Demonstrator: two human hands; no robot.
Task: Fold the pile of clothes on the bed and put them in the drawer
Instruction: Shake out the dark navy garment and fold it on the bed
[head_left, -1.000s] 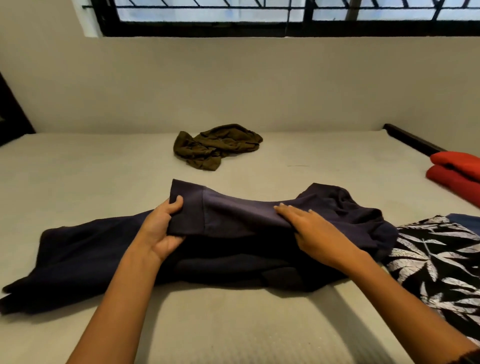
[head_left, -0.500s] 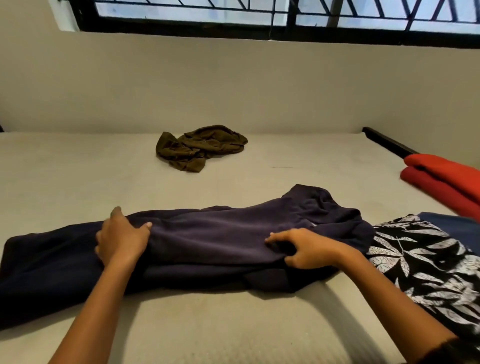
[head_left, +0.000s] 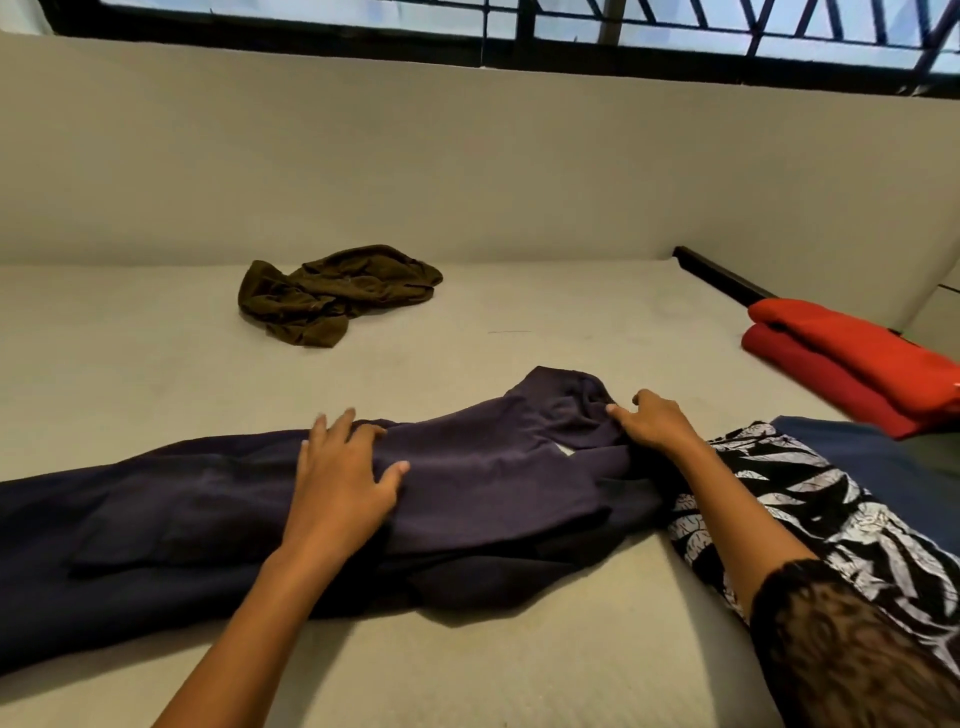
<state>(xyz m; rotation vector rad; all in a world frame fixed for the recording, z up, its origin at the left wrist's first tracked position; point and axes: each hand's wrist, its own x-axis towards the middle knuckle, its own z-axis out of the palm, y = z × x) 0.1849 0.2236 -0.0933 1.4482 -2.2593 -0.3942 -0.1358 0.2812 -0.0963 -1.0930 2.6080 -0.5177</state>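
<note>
- Navy-purple soft fabric garment (head_left: 467, 488) lies stretched across the near part of the beige mattress (head_left: 519, 670). Its long end runs off to the left, and its bunched end on the right touches a black-and-white leaf-print cloth (head_left: 789, 499).
- Left hand (head_left: 340, 488) lies flat on the garment's middle, fingers spread, pressing the top layer down.
- Right hand (head_left: 657, 423) sits on the bunched end with fingers curled. Whether they pinch a fold is hidden under the hand.
- Handling, by my judgement: light and limp, not slippery and not fragile. It will sag and crease wherever it is unsupported.
- Best hold is probably a pinch through all layers at an edge or corner, one hand at each end, with a flat palm to smooth the fold afterwards.
- Crumpled olive-brown garment (head_left: 337, 296) waits unfolded further back on the mattress.
- Folded red clothes (head_left: 852, 364) are stacked at the right edge.
- No drawer is in view.
</note>
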